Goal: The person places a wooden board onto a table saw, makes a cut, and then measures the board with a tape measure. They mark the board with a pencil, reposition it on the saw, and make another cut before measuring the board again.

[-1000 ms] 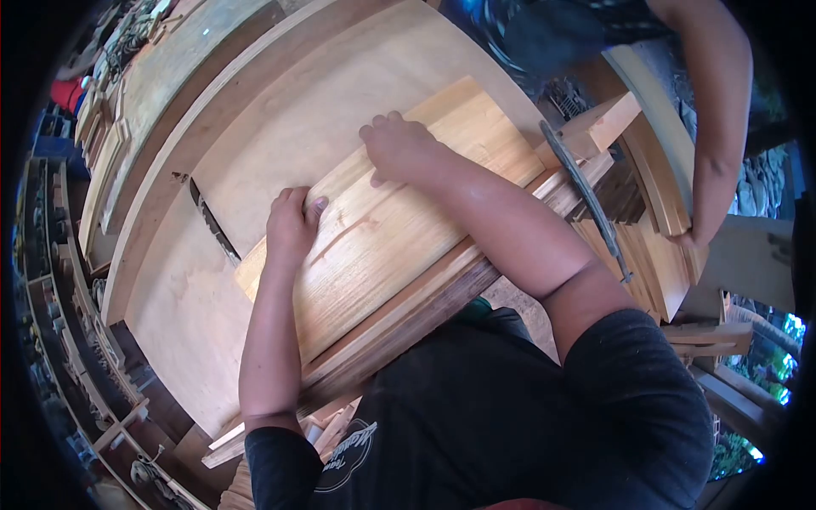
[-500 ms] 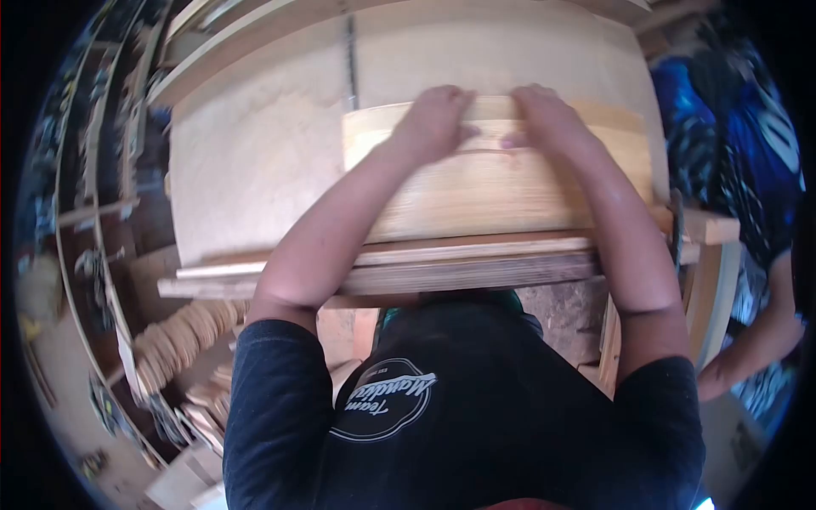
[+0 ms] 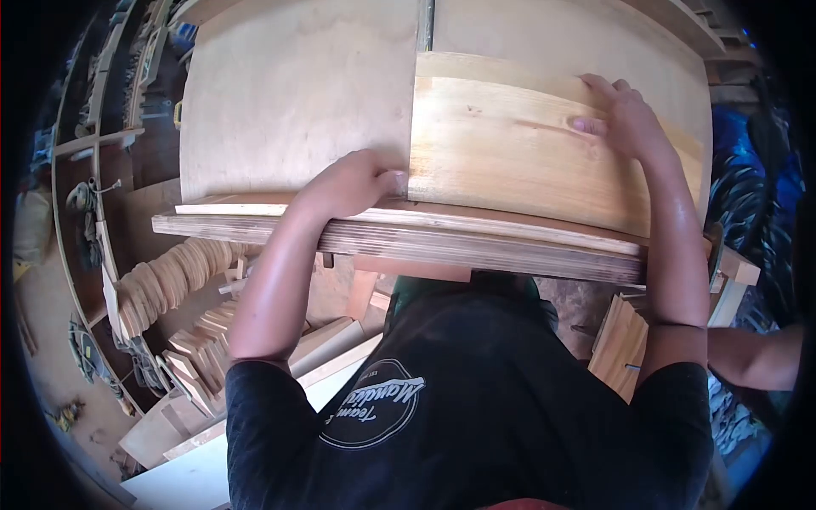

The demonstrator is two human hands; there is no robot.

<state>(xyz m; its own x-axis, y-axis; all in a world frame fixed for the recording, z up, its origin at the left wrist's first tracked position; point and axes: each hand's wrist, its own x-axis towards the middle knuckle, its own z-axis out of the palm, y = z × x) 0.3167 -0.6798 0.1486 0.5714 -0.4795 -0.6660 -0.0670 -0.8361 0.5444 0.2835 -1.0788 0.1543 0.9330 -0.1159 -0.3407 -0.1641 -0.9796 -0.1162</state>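
Note:
A pale wooden board [image 3: 510, 144] with knots and a lighter strip along its far side lies flat on a plywood worktop [image 3: 289, 102]. My right hand [image 3: 633, 123] rests on the board's right part, fingers spread, thumb on its face near a knot. At the board's near left corner is my left hand [image 3: 353, 183]. Its fingers are bent, with the tips by the board's left edge; whatever they hold, if anything, is hidden. Layered wooden strips [image 3: 408, 242] run along the worktop's near edge, just below my left hand.
Another person's arm [image 3: 756, 357] shows at the right. A stack of curved wood pieces [image 3: 174, 276] and several cut pieces [image 3: 208, 348] lie below left. Shelving [image 3: 76, 221] with cables and tools stands at the left. A raised rail [image 3: 671, 21] borders the worktop's far right.
Both hands were close together on the board's far side. My left hand has moved to the near left corner, my right hand to the right. The view has shifted.

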